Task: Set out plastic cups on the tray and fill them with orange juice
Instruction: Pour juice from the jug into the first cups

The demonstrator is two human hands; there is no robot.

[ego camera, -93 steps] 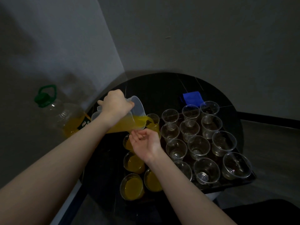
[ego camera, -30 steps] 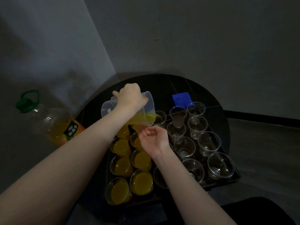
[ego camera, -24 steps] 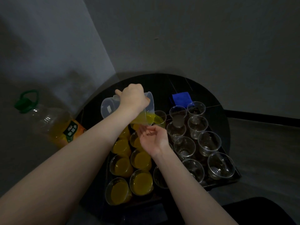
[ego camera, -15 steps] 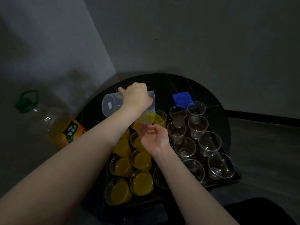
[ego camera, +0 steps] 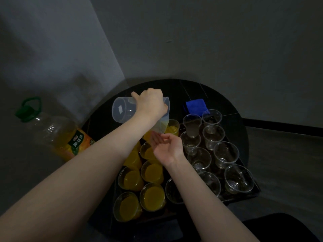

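Head view: left hand grips tipped jug over cup; right hand loosely cupped, seemingly empty.

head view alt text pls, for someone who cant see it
A left hand tips a clear jug steeply, pouring the last orange juice into a cup on a dark tray. The right hand hovers cupped beneath; filled cups left, empty cups right.

I am looking at a translucent, frosted-white measuring jug; clear plastic cups are showing the black tray through them; filled cups are glowing orange-yellow; the juice bottle is wearing a green cap and an orange-and-green label; a blue cloth is lying on the black table.
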